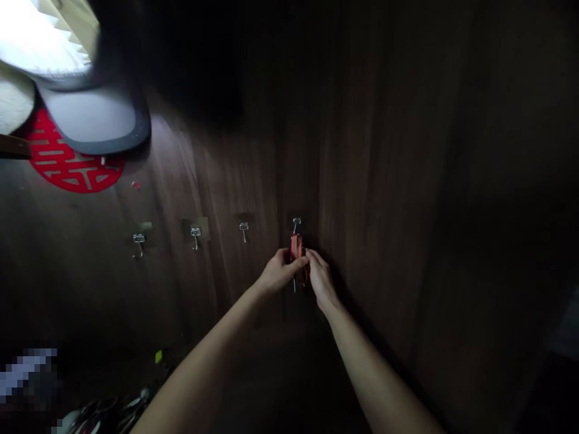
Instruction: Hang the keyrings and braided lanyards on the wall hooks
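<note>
A small red object point(297, 244) with metallic-looking edges is at the rightmost metal hook point(297, 222) on the dark wood panel. Its kind is too dim to make out; a thin pale piece sticks out below it. My left hand point(277, 271) grips it from the left, thumb across its front. From the right, the fingertips of my right hand point(320, 276) press against its side. Between them my hands cover much of its lower part. The object's top seems to meet the hook, but I cannot tell whether it hangs there.
Left along the panel are three more hooks: a near one point(244, 229), a middle one point(195, 234) and a far one point(138, 241). A grey cap point(97, 114) overlaps a red paper-cut point(90, 175) at upper left. Dim clutter point(104, 413) lies at lower left.
</note>
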### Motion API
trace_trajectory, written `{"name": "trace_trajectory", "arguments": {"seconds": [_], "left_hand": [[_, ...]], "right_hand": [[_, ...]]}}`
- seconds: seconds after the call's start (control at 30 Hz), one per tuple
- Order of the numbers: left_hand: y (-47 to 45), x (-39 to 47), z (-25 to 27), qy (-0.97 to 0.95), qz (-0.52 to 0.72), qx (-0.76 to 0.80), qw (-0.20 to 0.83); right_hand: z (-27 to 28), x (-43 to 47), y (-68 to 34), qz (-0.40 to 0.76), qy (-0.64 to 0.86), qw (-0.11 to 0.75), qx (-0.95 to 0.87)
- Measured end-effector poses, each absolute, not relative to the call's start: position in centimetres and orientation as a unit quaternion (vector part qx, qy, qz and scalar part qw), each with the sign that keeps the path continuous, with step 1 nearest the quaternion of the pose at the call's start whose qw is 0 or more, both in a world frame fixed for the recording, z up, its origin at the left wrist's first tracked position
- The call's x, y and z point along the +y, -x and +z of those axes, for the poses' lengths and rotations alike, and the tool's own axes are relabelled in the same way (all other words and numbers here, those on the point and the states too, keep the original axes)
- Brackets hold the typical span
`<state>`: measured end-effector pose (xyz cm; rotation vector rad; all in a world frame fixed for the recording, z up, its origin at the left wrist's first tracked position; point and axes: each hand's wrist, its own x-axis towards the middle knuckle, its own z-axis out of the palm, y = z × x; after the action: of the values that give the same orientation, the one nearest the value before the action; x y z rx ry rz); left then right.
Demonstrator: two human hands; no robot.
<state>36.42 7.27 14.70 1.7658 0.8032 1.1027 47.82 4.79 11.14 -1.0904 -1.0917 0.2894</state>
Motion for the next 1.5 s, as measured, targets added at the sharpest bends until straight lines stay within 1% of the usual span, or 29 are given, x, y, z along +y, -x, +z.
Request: {"name": "trace_trajectory", "arguments": {"seconds": [0.07, 0.17, 0.23, 0.3, 0.33, 0.47, 0.53, 0.63, 0.8, 0.9, 0.97, 1.1, 1.17, 1.23, 1.3, 1.37, 1.5], "left_hand": [[-39.2, 7.8, 15.0, -0.696, 0.447, 0.329, 0.455], [-41.2, 8.5, 14.6, -0.673, 0.467, 0.328, 0.471], [-41.4, 8.9, 14.2, -0.665, 0.472, 0.324, 0.479], [-41.3, 9.2, 13.7, -0.668, 0.467, 0.319, 0.484], [-41.2, 9.2, 13.5, -0.671, 0.463, 0.318, 0.484], [-40.7, 9.2, 13.0, -0.685, 0.457, 0.317, 0.47], [-40.4, 8.9, 13.1, -0.692, 0.454, 0.319, 0.462], [-40.3, 8.4, 14.1, -0.704, 0.446, 0.322, 0.45], [-40.3, 7.7, 17.6, -0.714, 0.435, 0.32, 0.445], [-39.0, 7.3, 17.6, -0.71, 0.422, 0.333, 0.454], [-37.1, 6.7, 15.5, -0.71, 0.388, 0.356, 0.467], [-32.0, 4.6, 7.4, -0.699, 0.291, 0.422, 0.499], [-29.6, 3.6, 3.5, -0.681, 0.273, 0.453, 0.506], [-27.4, 2.7, 0.9, -0.665, 0.281, 0.479, 0.499], [-25.6, 1.9, -0.4, -0.659, 0.303, 0.509, 0.463], [-23.9, 1.1, -0.7, -0.682, 0.33, 0.51, 0.408], [-19.9, -0.7, -0.3, -0.747, 0.372, 0.472, 0.286]], "right_hand": [[11.6, 3.7, -47.8, 0.102, 0.543, 0.662, -0.507], [12.4, 2.1, -47.9, -0.011, 0.602, 0.591, -0.536], [13.4, 1.4, -48.1, -0.093, 0.59, 0.58, -0.554], [14.7, 1.3, -48.2, -0.137, 0.578, 0.584, -0.553], [15.4, 1.5, -48.2, -0.138, 0.579, 0.576, -0.56], [17.7, 3.3, -48.4, -0.131, 0.619, 0.493, -0.598], [18.1, 4.0, -48.6, -0.128, 0.636, 0.473, -0.596], [18.4, 4.4, -49.2, -0.118, 0.64, 0.467, -0.599], [19.0, 5.0, -50.6, -0.073, 0.616, 0.492, -0.611], [18.8, 5.2, -51.0, -0.055, 0.609, 0.501, -0.613], [18.0, 5.0, -50.8, -0.06, 0.603, 0.508, -0.612], [14.2, 3.8, -49.0, -0.077, 0.581, 0.546, -0.598], [11.5, 3.2, -47.7, -0.056, 0.567, 0.554, -0.607], [8.7, 2.8, -46.4, -0.021, 0.563, 0.543, -0.623], [6.0, 2.6, -45.2, 0.009, 0.558, 0.551, -0.62], [3.6, 2.2, -44.1, 0.049, 0.549, 0.535, -0.64], [0.0, 0.6, -41.4, 0.13, 0.535, 0.416, -0.724]]}}
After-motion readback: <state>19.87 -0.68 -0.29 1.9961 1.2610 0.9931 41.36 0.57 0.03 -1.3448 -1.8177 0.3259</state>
